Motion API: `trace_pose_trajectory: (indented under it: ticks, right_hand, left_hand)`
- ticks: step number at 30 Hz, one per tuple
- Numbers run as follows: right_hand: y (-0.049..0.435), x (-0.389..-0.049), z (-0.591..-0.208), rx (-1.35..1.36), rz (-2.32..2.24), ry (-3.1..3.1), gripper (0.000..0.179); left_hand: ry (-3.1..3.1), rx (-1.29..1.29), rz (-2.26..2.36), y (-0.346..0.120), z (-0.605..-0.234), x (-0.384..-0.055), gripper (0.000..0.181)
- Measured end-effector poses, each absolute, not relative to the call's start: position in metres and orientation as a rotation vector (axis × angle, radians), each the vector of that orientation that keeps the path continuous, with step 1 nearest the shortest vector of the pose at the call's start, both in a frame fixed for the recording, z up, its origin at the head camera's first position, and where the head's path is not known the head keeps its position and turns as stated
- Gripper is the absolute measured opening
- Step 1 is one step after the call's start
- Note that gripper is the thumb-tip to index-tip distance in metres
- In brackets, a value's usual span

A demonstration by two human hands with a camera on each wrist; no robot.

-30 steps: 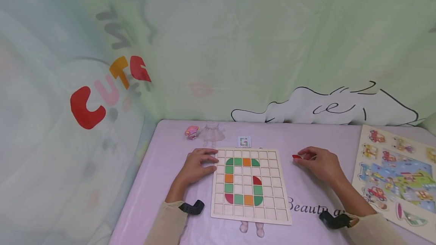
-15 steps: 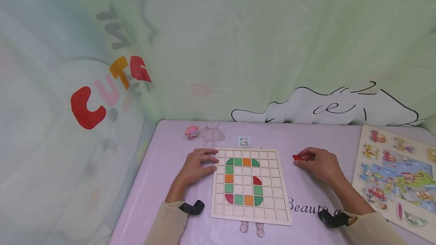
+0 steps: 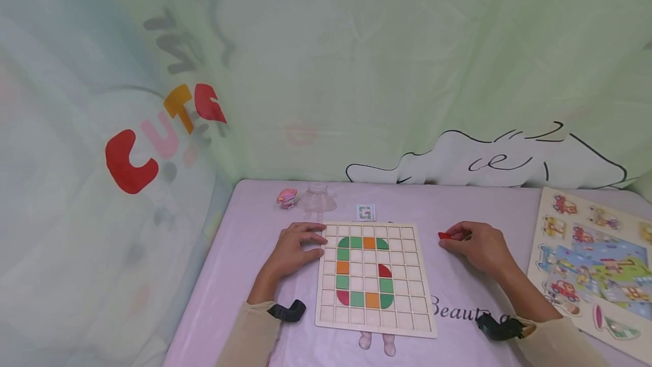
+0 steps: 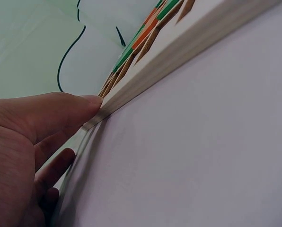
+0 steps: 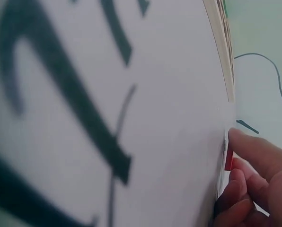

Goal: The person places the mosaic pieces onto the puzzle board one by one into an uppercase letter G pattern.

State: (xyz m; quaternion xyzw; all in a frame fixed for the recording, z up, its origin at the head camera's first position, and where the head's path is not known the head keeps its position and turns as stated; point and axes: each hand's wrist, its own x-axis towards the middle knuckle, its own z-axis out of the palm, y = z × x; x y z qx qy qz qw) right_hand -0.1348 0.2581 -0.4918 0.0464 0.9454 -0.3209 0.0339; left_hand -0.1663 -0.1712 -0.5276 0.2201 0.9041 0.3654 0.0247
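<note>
A pale wooden grid board (image 3: 407, 299) lies flat on the table, with green, orange and red tiles forming a G-like outline. At its upper left edge is my left hand (image 3: 291, 249); fingertips touch the rim, and in the left wrist view the thumb (image 4: 79, 105) lies against the board's edge. To the right of the board, my right hand (image 3: 483, 247) pinches a small red tile (image 3: 445, 236) between thumb and fingers, close to the tabletop. The right wrist view shows that red tile (image 5: 229, 163) partly covered by the fingers, so its full shape is hidden.
Just behind the board lies a small pattern card (image 3: 365, 212) with a similar coloured figure. A pink trinket (image 3: 287, 198) sits at the table's back left. On the right, a large picture puzzle board (image 3: 540, 242) reaches past the frame. Fabric walls (image 3: 356, 101) stand behind and left.
The red tile has turned slightly in my right fingers, showing a little more of its face than a second ago. My left hand and the board have stayed put.
</note>
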Motion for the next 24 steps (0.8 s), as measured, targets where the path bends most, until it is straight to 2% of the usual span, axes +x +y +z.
trace_pose_trajectory:
  ticks: [17,24]
  right_hand:
    - [0.236,-0.128,-0.479,-0.054,-1.223,2.741,0.031]
    - [0.216,-0.126,-0.473,-0.167,-1.318,2.57,0.021]
  left_hand:
    - [2.796,0.679,1.143,-0.172,-0.528,-0.166,0.02]
    - [2.795,0.684,1.151,-0.171,-0.526,-0.165,0.019]
